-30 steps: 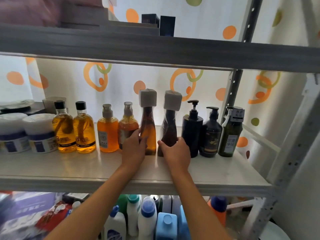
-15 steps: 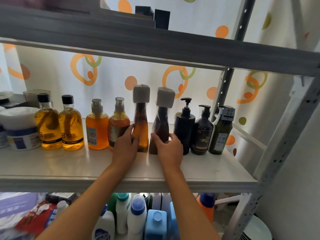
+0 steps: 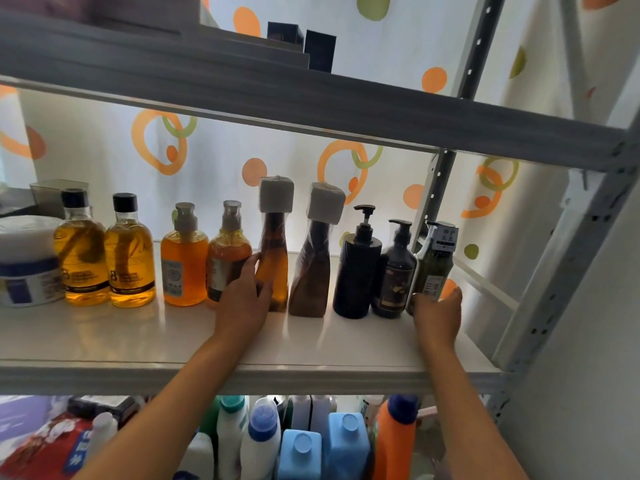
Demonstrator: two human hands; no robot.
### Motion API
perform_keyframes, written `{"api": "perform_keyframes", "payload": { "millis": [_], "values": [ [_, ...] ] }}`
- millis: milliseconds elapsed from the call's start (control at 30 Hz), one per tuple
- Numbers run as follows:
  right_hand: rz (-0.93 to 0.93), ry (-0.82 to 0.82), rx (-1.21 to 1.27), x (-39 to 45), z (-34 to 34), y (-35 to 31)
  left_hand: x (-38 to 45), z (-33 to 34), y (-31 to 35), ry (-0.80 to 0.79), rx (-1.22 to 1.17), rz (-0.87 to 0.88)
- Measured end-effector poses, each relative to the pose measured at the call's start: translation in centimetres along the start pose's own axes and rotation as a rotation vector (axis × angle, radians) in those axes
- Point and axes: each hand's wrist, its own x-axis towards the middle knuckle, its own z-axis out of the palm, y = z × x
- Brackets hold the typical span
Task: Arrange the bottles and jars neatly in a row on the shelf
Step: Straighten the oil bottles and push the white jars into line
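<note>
On the white shelf (image 3: 104,344), everything is placed from the tall amber bottle (image 3: 275,265) near the middle. Left of it stand a white jar (image 3: 26,261), two black-capped golden bottles and two orange pump bottles (image 3: 185,258), all upright. The left hand (image 3: 244,303) lies against the amber bottle's lower body, fingers loosely curled, not clamped. Right of it the brown wrapped bottle (image 3: 310,271) leans; film-wrapped and top-heavy, both likely slide easily, so a low hold suits. Further right, the right hand (image 3: 438,311) cups the green bottle (image 3: 431,268) at its base, open-fingered. The shelf's front strip is free; its right end is close.
</note>
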Motion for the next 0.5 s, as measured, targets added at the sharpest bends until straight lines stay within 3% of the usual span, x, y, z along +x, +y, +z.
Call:
{"api": "perform_keyframes", "payload": {
  "millis": [133, 233, 500],
  "values": [
    [0.076, -0.123, 0.010, 1.5, -0.5, 0.7, -0.1, -0.1, 0.0, -0.008, -0.016, -0.003],
    [0.015, -0.162, -0.035, 2.7, -1.1, 0.6, -0.1, -0.2, 0.0, -0.004, -0.020, -0.008],
    [-0.168, -0.094, -0.128, 2.0, -1.4, 1.0, -0.2, -0.2, 0.2, -0.021, -0.034, -0.032]
  ]
}}
